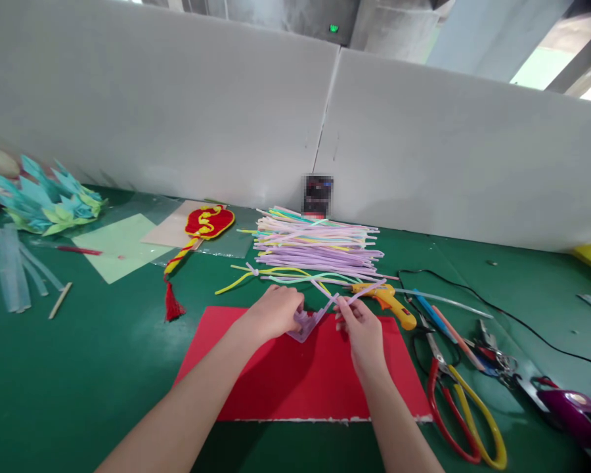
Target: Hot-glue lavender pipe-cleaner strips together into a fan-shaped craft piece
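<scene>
Over a red board (285,387), my left hand (282,312) is closed around one side of a lilac pipe-cleaner piece (303,335) bent into an angular, zigzag shape. The fingers of my right hand (357,325) pinch the same piece near its other end, where lilac strands cross and stick up. Part of the piece is hidden behind my left fingers. Just beyond my hands lies a bundle of pastel pipe cleaners (320,246), with a few yellow and mint ones loose in front. A yellow glue gun (387,299) rests close to my right hand.
Scissors (453,394) with red and yellow handles, pliers (492,348) and a purple-handled tool (566,407) lie at right, beside a black cord (473,286). At left are a red fan ornament (209,223), clear glue sticks (12,269), green paper (123,246) and turquoise folded paper (49,197). A grey partition (177,105) stands behind.
</scene>
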### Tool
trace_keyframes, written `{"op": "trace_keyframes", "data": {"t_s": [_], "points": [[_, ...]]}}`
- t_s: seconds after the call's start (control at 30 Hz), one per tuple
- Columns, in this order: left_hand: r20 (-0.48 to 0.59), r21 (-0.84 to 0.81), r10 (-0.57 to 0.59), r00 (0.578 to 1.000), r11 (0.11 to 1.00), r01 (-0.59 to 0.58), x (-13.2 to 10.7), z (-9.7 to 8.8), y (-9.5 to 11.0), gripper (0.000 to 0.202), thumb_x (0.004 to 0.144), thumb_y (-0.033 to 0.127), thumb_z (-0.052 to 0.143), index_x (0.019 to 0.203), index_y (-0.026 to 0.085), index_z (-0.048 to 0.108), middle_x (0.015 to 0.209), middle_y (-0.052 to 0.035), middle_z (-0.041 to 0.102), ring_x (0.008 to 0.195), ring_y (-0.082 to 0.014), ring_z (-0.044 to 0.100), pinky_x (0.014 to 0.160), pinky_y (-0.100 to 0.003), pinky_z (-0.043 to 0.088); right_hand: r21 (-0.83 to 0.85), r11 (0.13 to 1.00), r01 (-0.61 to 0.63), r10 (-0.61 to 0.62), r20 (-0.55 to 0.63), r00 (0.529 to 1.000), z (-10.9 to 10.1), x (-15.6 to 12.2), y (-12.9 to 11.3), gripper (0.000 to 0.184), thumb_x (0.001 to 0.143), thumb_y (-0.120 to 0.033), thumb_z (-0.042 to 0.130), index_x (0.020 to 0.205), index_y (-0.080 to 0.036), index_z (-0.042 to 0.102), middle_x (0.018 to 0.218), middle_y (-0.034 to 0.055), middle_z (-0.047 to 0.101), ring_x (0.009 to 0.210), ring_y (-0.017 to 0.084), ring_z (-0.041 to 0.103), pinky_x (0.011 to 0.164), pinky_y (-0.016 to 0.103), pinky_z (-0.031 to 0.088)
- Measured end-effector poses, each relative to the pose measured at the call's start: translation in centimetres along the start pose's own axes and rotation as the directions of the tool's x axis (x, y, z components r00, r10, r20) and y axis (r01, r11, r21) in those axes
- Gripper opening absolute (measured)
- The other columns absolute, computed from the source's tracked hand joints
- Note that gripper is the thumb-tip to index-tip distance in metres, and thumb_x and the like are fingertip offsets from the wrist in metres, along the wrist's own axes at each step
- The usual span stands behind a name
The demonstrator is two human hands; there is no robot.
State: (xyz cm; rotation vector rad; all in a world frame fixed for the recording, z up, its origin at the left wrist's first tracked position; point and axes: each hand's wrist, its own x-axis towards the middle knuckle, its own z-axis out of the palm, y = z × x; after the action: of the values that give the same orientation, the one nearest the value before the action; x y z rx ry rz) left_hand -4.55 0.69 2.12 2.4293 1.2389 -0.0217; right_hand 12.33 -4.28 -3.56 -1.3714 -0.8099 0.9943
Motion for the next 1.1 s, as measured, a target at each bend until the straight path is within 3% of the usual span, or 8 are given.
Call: {"op": "trace_keyframes", "data": {"t_s": [0.1, 0.17, 0.4, 0.57, 0.8, 1.1], "points": [[0.106, -0.159, 0.008, 0.994, 0.987, 0.009, 0.0, -0.1, -0.4, 0.018, 0.061, 0.025, 0.061, 0.078, 0.02, 0.062, 0.079, -0.0026, 0.065, 0.072, -0.0185, 0.058, 0.058, -0.024, 0.036, 0.03, 1.0, 0.003, -0.004, 0.012, 1.0, -0.1, -0.1, -0.2, 0.031, 0.068, -0.043, 0.066, 0.08, -0.015, 0.063, 0.063, 0.0, 0.06, 0.05, 0.008, 0.05, 0.042, 0.018, 0.04], [0.114, -0.244, -0.007, 0.993, 0.969, 0.035, 0.0, -0.2, -0.6, 0.016, 0.06, 0.023, 0.059, 0.075, 0.02, 0.062, 0.076, -0.0018, 0.065, 0.068, -0.0169, 0.057, 0.052, -0.023, 0.034, 0.066, 0.998, 0.002, -0.002, 0.004, 1.0, -0.2, -0.1, -0.4, 0.031, 0.068, -0.045, 0.066, 0.078, -0.015, 0.063, 0.061, -0.0005, 0.059, 0.049, 0.007, 0.05, 0.042, 0.018, 0.04], [-0.028, -0.568, -0.128, 0.991, 0.818, 0.089, 0.4, -0.6, -1.4, 0.015, 0.064, 0.026, 0.058, 0.076, 0.019, 0.056, 0.065, 0.0018, 0.059, 0.059, -0.0126, 0.053, 0.051, -0.02, 0.034, 0.114, 0.993, 0.031, -0.027, -0.033, 0.999, -0.5, -0.3, -1.2, 0.037, 0.074, -0.051, 0.056, 0.069, -0.015, 0.061, 0.049, -0.0034, 0.051, 0.038, 0.006, 0.044, 0.036, 0.018, 0.034], [-0.133, -0.666, -0.202, 0.97, 0.743, 0.064, 0.8, -0.7, -1.7, 0.015, 0.065, 0.028, 0.058, 0.075, 0.017, 0.053, 0.063, 0.0028, 0.054, 0.059, -0.0121, 0.051, 0.052, -0.02, 0.034, -0.065, 0.992, 0.11, -0.105, 0.066, 0.992, -0.2, -0.8, -1.2, 0.035, 0.078, -0.048, 0.053, 0.073, -0.015, 0.064, 0.049, -0.0041, 0.049, 0.038, 0.007, 0.046, 0.036, 0.018, 0.036], [-0.157, -0.779, -0.201, 0.967, 0.628, 0.004, 0.9, -1.0, -1.1, 0.018, 0.064, 0.028, 0.06, 0.076, 0.017, 0.052, 0.072, -0.0003, 0.06, 0.069, -0.0153, 0.057, 0.064, -0.026, 0.042, -0.084, 0.996, 0.028, -0.013, 0.175, 0.984, 0.5, -0.9, -0.8, 0.036, 0.075, -0.049, 0.055, 0.081, -0.015, 0.066, 0.053, -0.0027, 0.054, 0.039, 0.008, 0.049, 0.036, 0.019, 0.041], [-0.152, -0.752, -0.149, 0.977, 0.659, -0.016, 1.0, -0.4, 0.1, 0.014, 0.065, 0.023, 0.058, 0.075, 0.016, 0.051, 0.071, -0.0013, 0.061, 0.068, -0.0151, 0.057, 0.062, -0.025, 0.042, -0.03, 0.999, -0.036, 0.04, 0.166, 0.985, 0.7, -0.8, -0.6, 0.036, 0.072, -0.049, 0.059, 0.077, -0.014, 0.065, 0.053, -0.0009, 0.057, 0.039, 0.01, 0.053, 0.034, 0.019, 0.042]]}}
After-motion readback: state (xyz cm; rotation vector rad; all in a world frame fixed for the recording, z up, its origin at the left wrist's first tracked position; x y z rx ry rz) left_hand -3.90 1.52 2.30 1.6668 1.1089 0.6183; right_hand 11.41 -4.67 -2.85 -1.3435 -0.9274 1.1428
